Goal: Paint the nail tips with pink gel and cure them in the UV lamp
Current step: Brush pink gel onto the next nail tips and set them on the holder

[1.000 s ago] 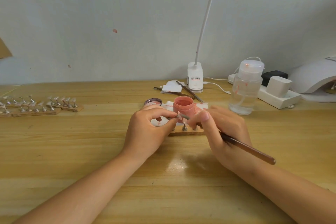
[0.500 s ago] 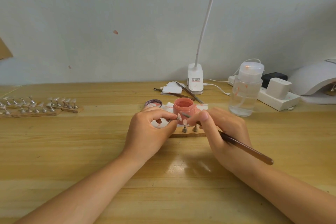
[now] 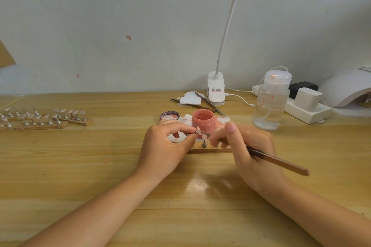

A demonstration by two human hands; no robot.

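On the wooden table (image 3: 80, 166) we log, at centre, the left hand (image 3: 164, 146), thumb and forefinger pinching a small metal stand that carries a nail tip (image 3: 199, 130), held just in front of the open pink gel jar (image 3: 203, 121). At 3 o'clock from it sits the right hand (image 3: 247, 152), fingers curled round a brown brush (image 3: 281, 161), handle pointing to 4 o'clock; its bristle end is blurred and hidden behind the fingers, so we cannot tell whether it touches anything. Between the hands, a wooden block (image 3: 210, 149) bears one more stand with a tip (image 3: 204, 140). The jar rests on a stained white wipe (image 3: 220, 121); its lid (image 3: 169, 115) lies at 9 o'clock from the jar, just beside it. At 9 o'clock on the table, well apart, we count rows of unpainted tips on wooden strips (image 3: 40, 120) (exact number too small to tell). At 12 o'clock: a white clip lamp (image 3: 216, 90), with white pads (image 3: 189, 99) and thin tools (image 3: 206, 104) beside it. At 2 o'clock: a clear pump bottle (image 3: 272, 102), a power strip (image 3: 305, 110) with plugs, and, at the frame's right edge, the white UV lamp (image 3: 347, 90).
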